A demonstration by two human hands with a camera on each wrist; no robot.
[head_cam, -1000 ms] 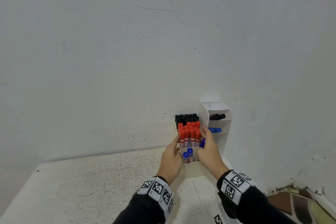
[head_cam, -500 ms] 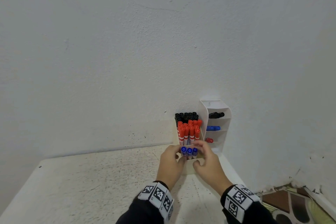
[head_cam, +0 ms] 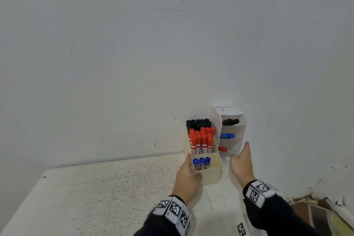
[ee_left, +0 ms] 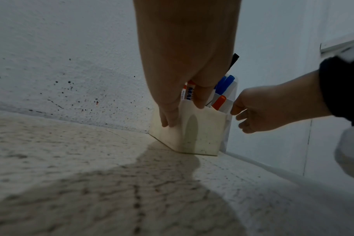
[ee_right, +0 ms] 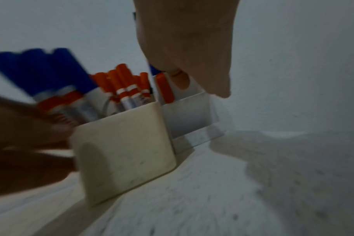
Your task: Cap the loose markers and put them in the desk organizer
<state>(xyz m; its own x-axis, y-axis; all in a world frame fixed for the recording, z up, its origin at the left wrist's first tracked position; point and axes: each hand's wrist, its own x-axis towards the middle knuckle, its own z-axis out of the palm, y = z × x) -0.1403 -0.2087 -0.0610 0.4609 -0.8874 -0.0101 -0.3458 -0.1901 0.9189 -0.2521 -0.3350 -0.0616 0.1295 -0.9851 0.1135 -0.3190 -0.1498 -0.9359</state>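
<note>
One cream desk organizer (head_cam: 211, 175) holds three blue-capped markers (head_cam: 201, 162) in its front compartment; the red-capped markers (head_cam: 201, 140) and black-capped markers (head_cam: 198, 123) behind are too packed to count. One white shelf unit (head_cam: 232, 130) carries black, blue and red markers. Two hands show.

- Head view: looks forward and slightly down from above — takes in the wall, table (head_cam: 99, 188) and desk organizer (head_cam: 210, 175) from some way back.
- Left wrist: low over the table, close, faces the organizer's front corner.
- Right wrist: lower and nearer, blurred — same organizer in both.
</note>
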